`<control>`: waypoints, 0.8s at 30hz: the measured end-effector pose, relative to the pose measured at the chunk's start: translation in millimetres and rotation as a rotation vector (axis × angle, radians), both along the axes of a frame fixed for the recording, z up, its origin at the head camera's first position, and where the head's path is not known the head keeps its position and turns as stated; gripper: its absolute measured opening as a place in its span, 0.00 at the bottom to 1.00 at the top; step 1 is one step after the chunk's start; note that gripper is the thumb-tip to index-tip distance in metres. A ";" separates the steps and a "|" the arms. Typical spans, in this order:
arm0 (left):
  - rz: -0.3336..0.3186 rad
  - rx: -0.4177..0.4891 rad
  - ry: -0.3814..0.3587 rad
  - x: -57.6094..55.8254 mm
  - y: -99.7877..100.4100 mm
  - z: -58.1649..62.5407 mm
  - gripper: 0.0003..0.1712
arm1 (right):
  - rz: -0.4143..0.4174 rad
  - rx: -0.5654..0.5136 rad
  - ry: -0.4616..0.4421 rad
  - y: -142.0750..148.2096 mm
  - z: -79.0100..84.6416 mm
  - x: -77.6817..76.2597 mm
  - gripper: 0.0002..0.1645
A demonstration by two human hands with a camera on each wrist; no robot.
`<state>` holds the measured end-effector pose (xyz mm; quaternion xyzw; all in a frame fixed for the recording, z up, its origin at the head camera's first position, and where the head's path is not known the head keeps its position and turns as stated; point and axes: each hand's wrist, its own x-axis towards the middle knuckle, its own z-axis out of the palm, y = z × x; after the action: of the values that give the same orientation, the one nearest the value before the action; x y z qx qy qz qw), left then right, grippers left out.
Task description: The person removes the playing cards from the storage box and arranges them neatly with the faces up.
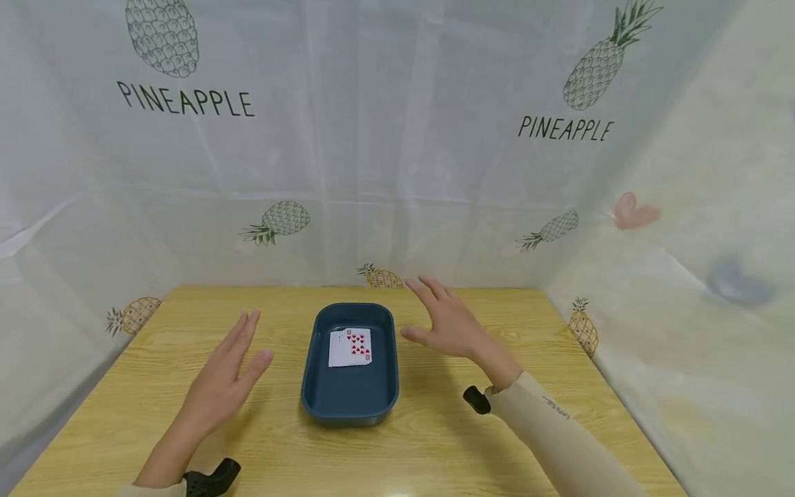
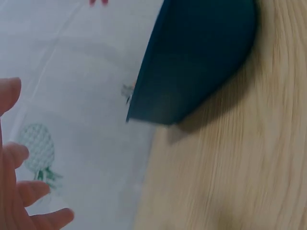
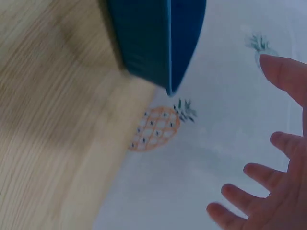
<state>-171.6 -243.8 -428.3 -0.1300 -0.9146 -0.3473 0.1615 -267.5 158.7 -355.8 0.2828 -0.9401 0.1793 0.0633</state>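
Two hands: My left hand (image 1: 219,388) hangs left of the tray, well apart from it; my right hand (image 1: 451,324) is nearer, just beside the right rim. Both are wide, fingers loosely spread, holding nothing.
Tray: Deep blue, long and round-cornered, the tray (image 1: 349,397) sits mid-table, short ends facing near and far.
Playing cards: In the tray's far half, a loose pile of cards (image 1: 350,348) lies face up, ten of hearts showing.
Careful handling: I judge the long sides suit a matched two-handed hold; a level tray should stop the cards sliding.
Wrist cameras: One black camera (image 1: 214,478) on each wrist; either might bump the rim, I think, if I reach in low.
Cloth: Pineapple-printed cloth (image 1: 385,138) hangs beyond the wooden table (image 1: 435,442), likely limiting reach past its far edge.
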 end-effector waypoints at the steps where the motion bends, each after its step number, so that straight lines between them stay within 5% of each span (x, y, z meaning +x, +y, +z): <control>1: -0.014 0.032 -0.016 -0.6 4.4 -0.6 0.44 | 0.021 -0.004 -0.027 -5.5 -1.6 -2.6 0.56; 11: -0.064 0.288 -0.210 -1.6 41.3 -3.8 0.43 | 0.203 -0.010 -0.185 -50.0 -17.0 -26.4 0.53; 17: -0.029 0.403 -0.398 -0.2 54.8 -6.1 0.48 | 0.225 0.028 -0.266 -70.5 -30.6 -38.3 0.50; 24: -0.115 0.539 -0.522 -9.4 62.9 -22.1 0.53 | 0.215 0.117 -0.283 -83.6 -44.0 -46.6 0.49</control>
<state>-181.0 -180.9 -450.4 -0.0410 -0.7919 -0.6054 -0.0682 -314.2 75.2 -399.8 0.3568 -0.9129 0.1680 -0.1054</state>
